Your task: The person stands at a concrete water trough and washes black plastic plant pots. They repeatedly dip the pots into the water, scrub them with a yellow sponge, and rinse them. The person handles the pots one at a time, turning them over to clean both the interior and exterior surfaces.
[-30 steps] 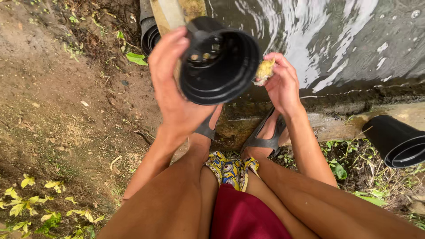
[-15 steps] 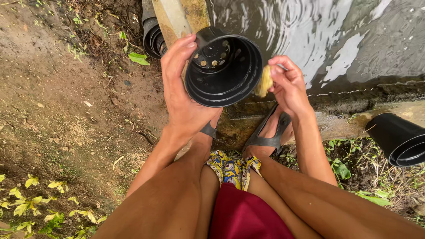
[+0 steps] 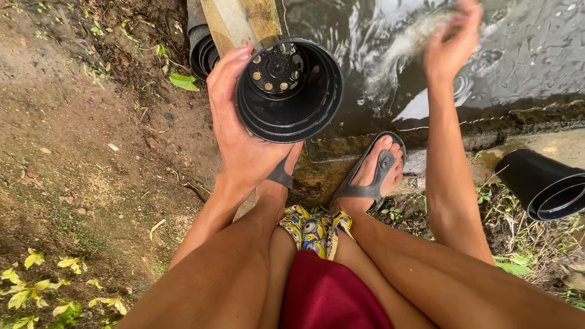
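Head view, looking down at a squatting person at the edge of dark, rippling water (image 3: 378,67). The left hand (image 3: 241,131) grips a round black plastic plant pot (image 3: 289,91) by its rim and outer wall, the fingers curled around the left side; the pot is tilted with its mouth toward the camera, so the perforated base with pale drainage holes shows inside. The pot is held in the air above the bank, just over the water's edge and above the left foot. The right hand (image 3: 451,39) is raised over the water, well apart from the pot; motion blur hides the fingers, and whether it holds anything cannot be told. Both feet wear grey thong sandals (image 3: 372,173) and rest on the wet stone edge. A second black plastic pot (image 3: 539,183) lies on its side on the ground at right, among green weeds. More nested black pots (image 3: 201,52) lie beside a pale wooden plank (image 3: 234,21) at top. Bare brown soil (image 3: 79,158) fills the left.
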